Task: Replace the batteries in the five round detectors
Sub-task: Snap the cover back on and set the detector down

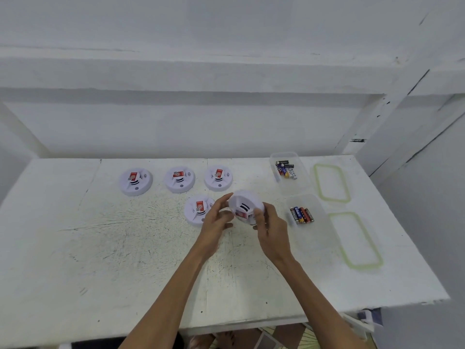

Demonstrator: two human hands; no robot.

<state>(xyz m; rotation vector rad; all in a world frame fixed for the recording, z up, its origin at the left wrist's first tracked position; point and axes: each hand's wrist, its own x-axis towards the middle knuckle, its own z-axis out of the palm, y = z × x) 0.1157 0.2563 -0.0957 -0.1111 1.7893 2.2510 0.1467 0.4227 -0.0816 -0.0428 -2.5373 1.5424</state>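
I hold one round white detector (245,204) tilted above the table, its red label facing me. My left hand (217,217) grips its left rim and my right hand (268,224) grips its right side, thumb on the front. A second detector (197,210) lies flat just left of my left hand. Three more detectors lie in a row behind: left (136,182), middle (179,179), right (218,177). A clear tub (289,170) at the back right holds several batteries. A nearer clear tub (305,214) holds several more batteries (302,214).
Two clear lids with green seals lie at the right, one far (331,183) and one near (356,240). The white table (125,248) is scuffed, with its front edge close to me. A white wall rises behind it.
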